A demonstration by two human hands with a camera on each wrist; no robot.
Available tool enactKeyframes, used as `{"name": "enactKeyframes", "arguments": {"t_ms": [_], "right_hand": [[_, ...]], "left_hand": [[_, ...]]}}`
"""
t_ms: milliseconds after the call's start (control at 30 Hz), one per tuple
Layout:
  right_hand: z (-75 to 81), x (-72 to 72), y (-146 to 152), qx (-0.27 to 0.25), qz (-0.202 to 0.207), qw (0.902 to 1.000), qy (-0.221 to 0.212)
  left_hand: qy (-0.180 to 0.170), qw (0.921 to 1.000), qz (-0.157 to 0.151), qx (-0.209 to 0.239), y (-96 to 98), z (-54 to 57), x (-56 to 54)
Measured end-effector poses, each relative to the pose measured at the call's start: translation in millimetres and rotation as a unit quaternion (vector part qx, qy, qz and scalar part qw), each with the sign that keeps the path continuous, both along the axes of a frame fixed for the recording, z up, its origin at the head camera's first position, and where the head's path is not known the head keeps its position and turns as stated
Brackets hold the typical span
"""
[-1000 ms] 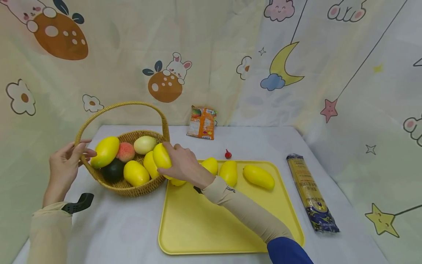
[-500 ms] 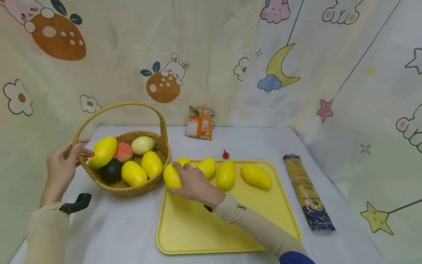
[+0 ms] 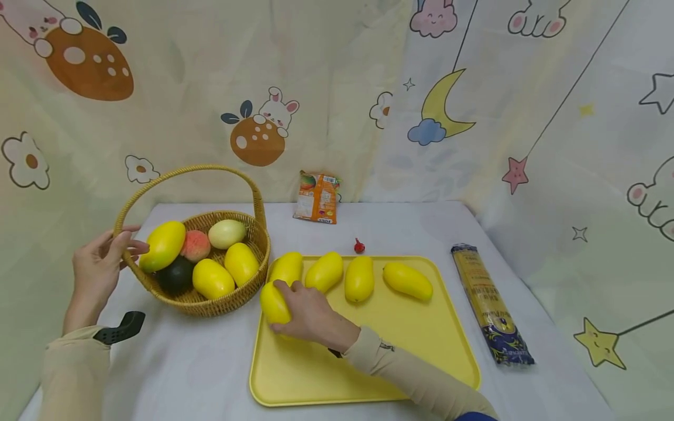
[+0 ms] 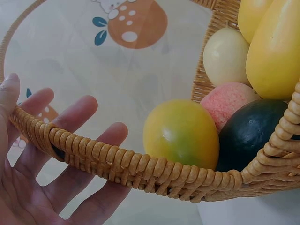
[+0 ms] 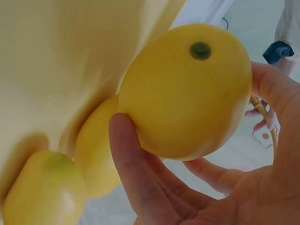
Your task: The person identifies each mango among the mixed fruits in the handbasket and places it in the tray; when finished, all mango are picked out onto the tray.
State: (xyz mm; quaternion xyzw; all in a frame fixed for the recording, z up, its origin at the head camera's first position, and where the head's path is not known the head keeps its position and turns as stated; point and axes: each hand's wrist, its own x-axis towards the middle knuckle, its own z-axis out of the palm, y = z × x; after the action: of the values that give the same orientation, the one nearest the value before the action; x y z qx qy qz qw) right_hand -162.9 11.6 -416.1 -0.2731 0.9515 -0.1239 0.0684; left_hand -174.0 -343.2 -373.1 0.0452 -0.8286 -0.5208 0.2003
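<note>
My right hand [image 3: 313, 316] grips a yellow mango [image 5: 187, 93] between thumb and fingers, over the left edge of the yellow tray [image 3: 368, 368]. Its green stem end shows in the right wrist view. Several more mangoes lie in a row along the tray's far side, such as one mango [image 3: 360, 279] near the middle. My left hand [image 3: 96, 272] holds the wicker basket [image 3: 221, 305] at its left side, where the handle meets the rim. Inside sit a peach [image 3: 196, 245], a dark green avocado-like fruit [image 3: 175, 275], a pale melon-like fruit [image 3: 227, 234] and several yellow mangoes.
An orange snack packet [image 3: 317, 197] lies at the back of the white table. A small red object [image 3: 359, 245] sits behind the tray. Along the right side lies a long gold and blue pasta packet [image 3: 492, 304]. Printed cloth [image 3: 326, 105] hangs behind the table.
My right hand has brought the mango from the basket's right rim down and toward me to the tray's left side. The left hand keeps its place on the basket.
</note>
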Motion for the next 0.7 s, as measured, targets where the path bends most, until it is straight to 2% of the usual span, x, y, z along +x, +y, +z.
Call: {"name": "enactKeyframes", "arguments": {"t_ms": [233,433,700], "right_hand": [[-10.4,10.0,2,0.018,0.012,0.9997,0.012],[-20.9,12.2,2,0.048,0.021,0.9983,0.025],[-20.7,12.9,2,0.055,0.02,0.9978,0.031]], "left_hand": [[-0.006,1.0,0.005,-0.002,0.0,1.3,-0.8],[0.001,1.0,0.003,0.0,-0.2,0.9,-0.2],[0.001,1.0,-0.001,0.0,0.4,0.0,0.8]]}}
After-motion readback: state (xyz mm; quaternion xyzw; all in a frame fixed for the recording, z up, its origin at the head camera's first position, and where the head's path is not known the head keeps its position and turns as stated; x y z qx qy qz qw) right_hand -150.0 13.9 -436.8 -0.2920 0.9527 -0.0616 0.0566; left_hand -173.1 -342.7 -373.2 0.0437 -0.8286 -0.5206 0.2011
